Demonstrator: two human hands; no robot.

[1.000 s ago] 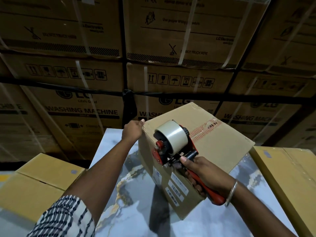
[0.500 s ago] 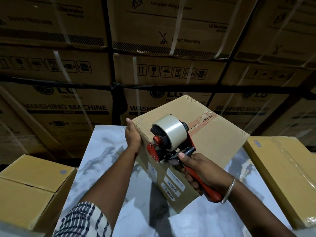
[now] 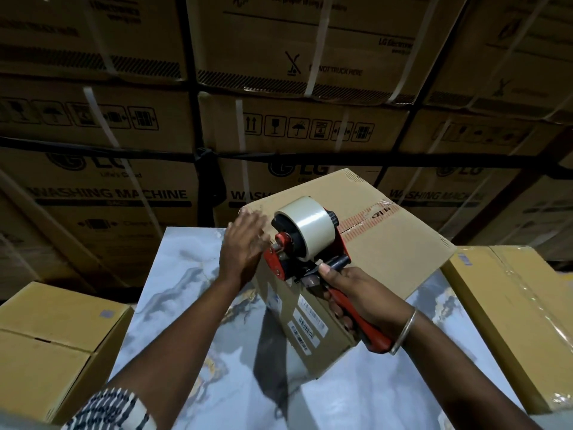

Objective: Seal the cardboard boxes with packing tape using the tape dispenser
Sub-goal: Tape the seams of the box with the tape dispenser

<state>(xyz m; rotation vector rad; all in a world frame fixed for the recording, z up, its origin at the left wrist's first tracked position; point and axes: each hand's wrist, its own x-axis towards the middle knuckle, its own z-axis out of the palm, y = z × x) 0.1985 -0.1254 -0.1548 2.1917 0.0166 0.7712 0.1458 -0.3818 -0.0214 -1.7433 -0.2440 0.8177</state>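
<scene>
Marble table (image 3: 186,305): three boxes; right hand (image 3: 362,296) grips dispenser (image 3: 307,243), left hand (image 3: 242,252) flat.

The fingers of the left hand (image 3: 245,252) were motion-blurred, so contact with the cardboard box (image 3: 387,243) could not be determined. The tape dispenser (image 3: 305,243) hid part of the box's top seam, and the right hand (image 3: 356,293) covered most of its handle. The barcode labels (image 3: 305,330) were too small to read.

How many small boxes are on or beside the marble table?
3: the box being taped at the table's middle, a box on the left, another on the right. More may be hidden.
</scene>
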